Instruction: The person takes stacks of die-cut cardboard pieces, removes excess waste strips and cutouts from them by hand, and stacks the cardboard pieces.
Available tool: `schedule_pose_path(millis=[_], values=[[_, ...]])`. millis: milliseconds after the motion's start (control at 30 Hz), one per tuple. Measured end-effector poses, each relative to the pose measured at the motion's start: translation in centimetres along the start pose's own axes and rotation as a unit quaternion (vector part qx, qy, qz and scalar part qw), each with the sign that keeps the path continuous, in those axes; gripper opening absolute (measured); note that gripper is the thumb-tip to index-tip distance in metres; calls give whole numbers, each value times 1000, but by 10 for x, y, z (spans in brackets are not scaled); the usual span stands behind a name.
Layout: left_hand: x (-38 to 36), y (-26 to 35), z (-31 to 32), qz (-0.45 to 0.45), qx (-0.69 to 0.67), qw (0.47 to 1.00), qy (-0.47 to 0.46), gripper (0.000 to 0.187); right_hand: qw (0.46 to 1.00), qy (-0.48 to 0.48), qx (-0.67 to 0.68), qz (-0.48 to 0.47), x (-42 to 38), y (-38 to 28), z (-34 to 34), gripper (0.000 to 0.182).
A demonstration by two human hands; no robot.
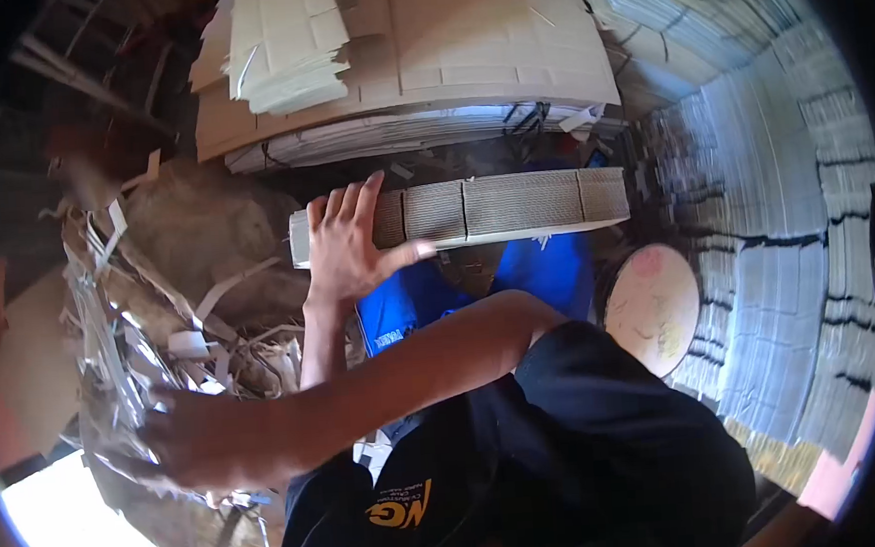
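At the knees [546, 272], stack [513, 204] lies long axis left-right — left hand [344, 247] clamped on its left end, bulk rightward. Right hand [192, 439] is farther, by the scraps [189, 343] — blurred, can't tell its grip.

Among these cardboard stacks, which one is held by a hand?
The corrugated bundle pictured just above the blue trousers: the left hand clasps its left end. No hand touches the broad stack beyond it or the stacks at right.

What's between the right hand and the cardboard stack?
The left forearm lies between them in this view. The blurred right hand is over by the scraps. Nothing visible separates the left hand from the stack.
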State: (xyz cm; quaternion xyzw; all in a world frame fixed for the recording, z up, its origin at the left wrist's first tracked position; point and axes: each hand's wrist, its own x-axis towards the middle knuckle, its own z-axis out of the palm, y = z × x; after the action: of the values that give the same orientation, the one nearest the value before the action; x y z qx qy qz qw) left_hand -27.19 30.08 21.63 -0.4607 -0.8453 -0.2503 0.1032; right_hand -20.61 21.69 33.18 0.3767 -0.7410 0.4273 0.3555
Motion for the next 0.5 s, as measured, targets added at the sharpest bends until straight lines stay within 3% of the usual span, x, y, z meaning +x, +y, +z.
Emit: schedule_pose_path(millis=[33, 100, 167, 233, 267, 300, 333, 367, 433, 500], values=[[2, -2, -4, 19, 16, 1000, -9, 63, 1000, 6, -9, 1, 0, 3, -4, 41], [2, -11, -3, 32, 33, 999, -29, 70, 976, -197, 90, 31, -16, 3, -18, 38], [-8, -18, 2, 33, 65, 995, -72, 84, 974, -139, 143, 113, -57, 23, -30, 26], [-15, -19, 2, 26, 49, 996, -72, 83, 961, -77, 213, 161, -109, 39, -74, 17], [-11, -21, -1, 28, 43, 997, -65, 82, 915, -164, 228, 289, -128, 39, -109, 15], [-7, -22, -4, 27, 36, 997, -55, 82, 869, -168, 263, 383, -160, 41, -129, 14], [-4, -21, -6, 11, 32, 998, -51, 82, 848, -119, 243, 455, -186, 38, -151, 15], [1, -18, -9, 8, 29, 999, -31, 82, 784, -32, 273, 557, -218, 37, -165, 15], [4, -7, -17, 6, 22, 1000, -1, 82, 758, 140, 182, 610, -274, 43, -187, 25], [8, 9, -31, -18, -19, 1000, 4, 79, 762, 231, 35, 605, -296, 53, -206, 40]])
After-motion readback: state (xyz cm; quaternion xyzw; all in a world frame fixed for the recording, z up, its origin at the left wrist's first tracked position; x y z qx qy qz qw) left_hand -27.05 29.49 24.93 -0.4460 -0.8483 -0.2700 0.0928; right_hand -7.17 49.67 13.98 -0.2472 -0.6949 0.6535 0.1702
